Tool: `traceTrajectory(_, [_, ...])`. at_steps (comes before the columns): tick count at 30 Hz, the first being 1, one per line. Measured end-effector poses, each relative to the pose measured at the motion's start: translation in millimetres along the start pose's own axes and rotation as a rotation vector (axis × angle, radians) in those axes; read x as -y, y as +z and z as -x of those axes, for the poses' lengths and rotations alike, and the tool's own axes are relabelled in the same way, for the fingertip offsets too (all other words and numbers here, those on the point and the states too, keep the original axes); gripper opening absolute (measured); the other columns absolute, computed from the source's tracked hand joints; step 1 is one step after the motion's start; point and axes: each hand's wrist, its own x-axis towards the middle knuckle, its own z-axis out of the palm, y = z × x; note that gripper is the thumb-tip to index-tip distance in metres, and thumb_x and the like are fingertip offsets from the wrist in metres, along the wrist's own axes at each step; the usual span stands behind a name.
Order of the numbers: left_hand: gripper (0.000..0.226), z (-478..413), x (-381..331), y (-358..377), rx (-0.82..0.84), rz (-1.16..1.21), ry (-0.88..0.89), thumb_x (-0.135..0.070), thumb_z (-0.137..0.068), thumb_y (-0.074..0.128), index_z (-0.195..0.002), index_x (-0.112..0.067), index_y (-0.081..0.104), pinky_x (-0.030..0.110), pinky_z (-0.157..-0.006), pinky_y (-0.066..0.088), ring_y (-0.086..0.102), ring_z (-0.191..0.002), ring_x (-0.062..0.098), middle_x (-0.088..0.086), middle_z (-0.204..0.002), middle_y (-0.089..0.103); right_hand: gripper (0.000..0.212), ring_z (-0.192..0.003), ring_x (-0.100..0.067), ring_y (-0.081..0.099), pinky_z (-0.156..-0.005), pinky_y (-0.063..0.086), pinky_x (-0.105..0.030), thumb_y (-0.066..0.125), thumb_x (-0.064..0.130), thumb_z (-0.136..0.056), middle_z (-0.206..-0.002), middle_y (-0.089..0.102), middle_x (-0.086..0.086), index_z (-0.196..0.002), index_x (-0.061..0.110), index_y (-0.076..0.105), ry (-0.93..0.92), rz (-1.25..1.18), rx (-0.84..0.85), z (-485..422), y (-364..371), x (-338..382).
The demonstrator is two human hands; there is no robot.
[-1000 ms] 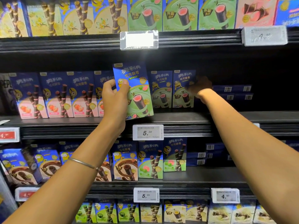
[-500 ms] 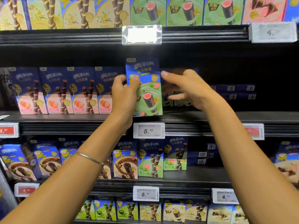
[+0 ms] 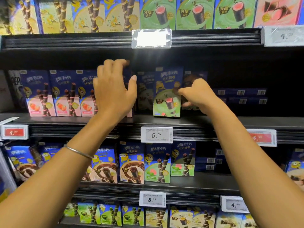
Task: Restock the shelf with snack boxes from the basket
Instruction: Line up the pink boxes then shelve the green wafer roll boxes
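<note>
Box down and standing: the green box [image 3: 166, 104] sat upright on the middle shelf [image 3: 213, 120], base flat on the board, front face out. The right hand [image 3: 199, 97] was at three o'clock from it, right up against its right edge. The fingers [image 3: 178, 91] curled onto the front of that edge and the thumb tucked in lower down, so the hand had the box in a pinch. The fingertips lay in shadow there, and nothing finer showed.

Over at nine o'clock from the green box was the left hand [image 3: 113, 94], raised with its back to the camera and apart from the green box. Its fingers bent over the top of the end box [image 3: 128, 76] of the pink row and the thumb was splayed toward three o'clock. The palm hid most of that box, and I could not tell whether the hand gripped it or only rested on it. A bracelet [image 3: 79, 152] ringed the left wrist.

The pink boxes [image 3: 54, 96] ran on toward nine o'clock from the left hand, all upright and side by side. Dim boxes [image 3: 144, 91] stood between the two hands, set further back than the green box. At six o'clock from the green box, a tag [image 3: 156, 134] reading 5 hung on the shelf lip. At three o'clock from the right hand, flat boxes [image 3: 240, 96] lay stacked with barcodes outward.
</note>
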Motion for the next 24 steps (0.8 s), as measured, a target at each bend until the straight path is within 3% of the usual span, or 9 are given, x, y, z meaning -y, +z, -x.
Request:
traceTrajectory(3, [0.053, -13.8, 9.6, -4.8, 0.106, -0.258, 0.04, -0.042, -0.098, 0.066, -0.136, -0.007, 0.056, 0.048, -0.092, 0.038, 0.05, -0.119, 0.041, 0.02, -0.127, 0.056, 0.025, -0.1, -0.04, 0.067, -0.084, 0.06, -0.054, 0.064, 0.014, -0.089, -0.111, 0.068, -0.022, -0.108, -0.003, 0.066, 0.004, 0.171, -0.041, -6.7, 16.3, -0.4])
traceTrajectory(5, [0.059, -19.3, 11.8, -5.5, 0.193, -0.334, 0.033, -0.047, -0.098, 0.068, -0.138, -0.006, 0.056, 0.052, -0.099, 0.039, 0.051, -0.119, 0.044, 0.023, -0.127, 0.059, 0.016, -0.096, -0.039, 0.067, -0.085, 0.059, -0.048, 0.06, 0.012, -0.09, -0.105, 0.068, -0.02, -0.096, -0.001, 0.064, -0.012, 0.252, -0.052, -10.8, 26.9, 1.9])
traceTrajectory(7, [0.062, -22.0, 13.4, -4.7, 0.248, -0.372, 0.018, -0.049, -0.098, 0.068, -0.143, -0.009, 0.056, 0.053, -0.103, 0.039, 0.054, -0.122, 0.045, 0.023, -0.129, 0.062, 0.01, -0.09, -0.033, 0.062, -0.076, 0.051, -0.036, 0.058, 0.015, -0.093, -0.098, 0.064, -0.014, -0.091, 0.005, 0.059, -0.029, 0.355, -0.063, -15.0, 36.4, 4.6])
traceTrajectory(9, [0.06, -22.8, 15.2, -3.1, 0.269, -0.385, 0.001, -0.05, -0.099, 0.068, -0.143, -0.011, 0.058, 0.053, -0.104, 0.04, 0.056, -0.122, 0.045, 0.022, -0.13, 0.064, 0.013, -0.098, -0.033, 0.06, -0.075, 0.042, -0.032, 0.056, 0.017, -0.097, -0.098, 0.059, -0.012, -0.098, 0.005, 0.062, -0.037, 0.442, -0.063, -20.1, 44.7, 6.8])
traceTrajectory(13, [0.06, -23.3, 19.8, -1.1, 0.293, -0.408, -0.02, -0.048, -0.098, 0.069, -0.145, -0.013, 0.057, 0.051, -0.104, 0.041, 0.056, -0.124, 0.043, 0.019, -0.136, 0.062, 0.04, -0.119, -0.037, 0.059, -0.086, 0.048, -0.035, 0.058, 0.028, -0.1, -0.129, 0.062, -0.019, -0.13, 0.002, 0.058, -0.05, 0.531, -0.073, -38.6, 57.3, 10.9])
traceTrajectory(16, [0.059, -22.5, 24.7, 1.6, 0.317, -0.419, -0.025, -0.047, -0.098, 0.07, -0.145, -0.014, 0.056, 0.051, -0.104, 0.043, 0.056, -0.126, 0.042, 0.018, -0.137, 0.062, 0.042, -0.119, -0.038, 0.059, -0.08, 0.044, -0.034, 0.058, 0.035, -0.1, -0.132, 0.061, -0.018, -0.131, 0.006, 0.056, -0.029, 0.528, -0.089, -48.6, 66.3, 12.3])
traceTrajectory(19, [0.059, -21.0, 28.5, 4.1, 0.306, -0.421, -0.017, -0.049, -0.099, 0.07, -0.145, -0.015, 0.056, 0.05, -0.103, 0.044, 0.055, -0.129, 0.04, 0.017, -0.14, 0.061, 0.041, -0.118, -0.038, 0.061, -0.084, 0.05, -0.037, 0.063, 0.033, -0.096, -0.128, 0.063, -0.017, -0.128, 0.008, 0.053, -0.031, 0.487, -0.143, -51.8, 73.7, 12.1])
traceTrajectory(24, [0.058, -20.6, 29.5, 7.7, 0.291, -0.431, -0.026, -0.048, -0.099, 0.07, -0.142, -0.012, 0.057, 0.051, -0.101, 0.045, 0.058, -0.122, 0.041, 0.019, -0.13, 0.065, 0.034, -0.112, -0.037, 0.064, -0.08, 0.05, -0.036, 0.062, 0.033, -0.098, -0.121, 0.066, -0.016, -0.121, 0.008, 0.059, -0.068, 0.464, -0.191, -51.8, 83.1, 10.0])
